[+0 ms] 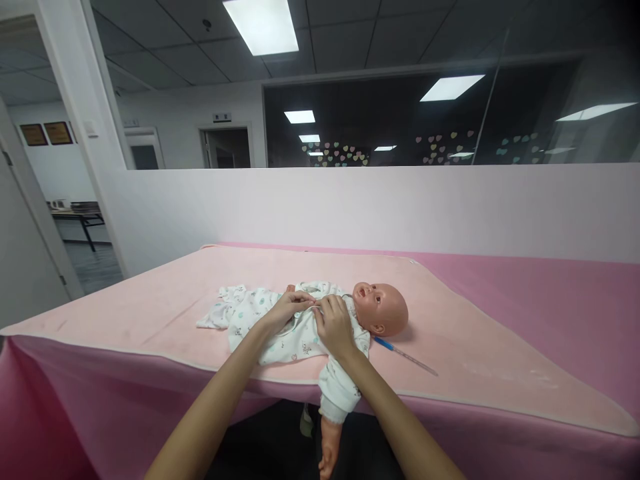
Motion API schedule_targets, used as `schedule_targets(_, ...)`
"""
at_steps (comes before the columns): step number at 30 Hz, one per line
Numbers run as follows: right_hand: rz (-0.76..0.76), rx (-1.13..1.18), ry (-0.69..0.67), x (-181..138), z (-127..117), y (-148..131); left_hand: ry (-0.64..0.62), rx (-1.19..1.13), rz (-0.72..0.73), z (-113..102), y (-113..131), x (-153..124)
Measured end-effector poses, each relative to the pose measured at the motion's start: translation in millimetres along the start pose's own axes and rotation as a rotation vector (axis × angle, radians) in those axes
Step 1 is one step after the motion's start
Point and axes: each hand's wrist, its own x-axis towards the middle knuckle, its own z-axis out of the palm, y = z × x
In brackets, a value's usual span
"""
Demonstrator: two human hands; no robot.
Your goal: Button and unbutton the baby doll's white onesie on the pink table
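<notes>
Left end: tabletop (130, 303) dressed in a pale pink cover, its near-left corner hanging in folds of darker pink cloth.

Moving right, nearer the close edge than the far one: a doll (379, 310) on its back, laid lengthwise along that edge. Printed white clothes (280, 347) trail leftward, the hem crumpled. Face-up, presumably, so the front of the clothes sits within reach of both hands. A small skin-coloured bit (291, 289) shows beyond the left wrist; likely the doll's far hand, too small to be sure.

Left hand (289, 308) comes in low over the belly, fingers reaching right, fingertips at the cloth. Cannot tell whether its grip closes on anything.

Right hand (336, 325) meets it at the chest. Grip narrow, thumb and fingers seemingly pinching a bit of clothes; the working spot is small, which would explain why the fingertips crowd together.

Below the right wrist, a puffy sleeve (340, 387) and the doll's bare forearm (330, 441) hang over the near edge, apparently because the body lies so close to it.

Bald head points toward the right end. Just beside it, on the near side, a thin stick (406, 357), blue-ended, slants toward the near-right corner, untouched.
</notes>
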Motion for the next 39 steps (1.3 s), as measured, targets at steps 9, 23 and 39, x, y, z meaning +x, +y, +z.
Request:
schedule_targets(9, -0.028, 0.161, 0.069, -2, 0, 0, 0.087, 0.047, 0.008, 4, -2, -2)
schedule_targets(23, -0.004, 0.277, 0.098, -4, 1, 3, 0.06, -0.046, -0.008, 4, -4, -2)
schedule_targets(39, 0.037, 0.325, 0.095, -4, -2, 3, 0.058, -0.029, 0.026, 10, -5, -6)
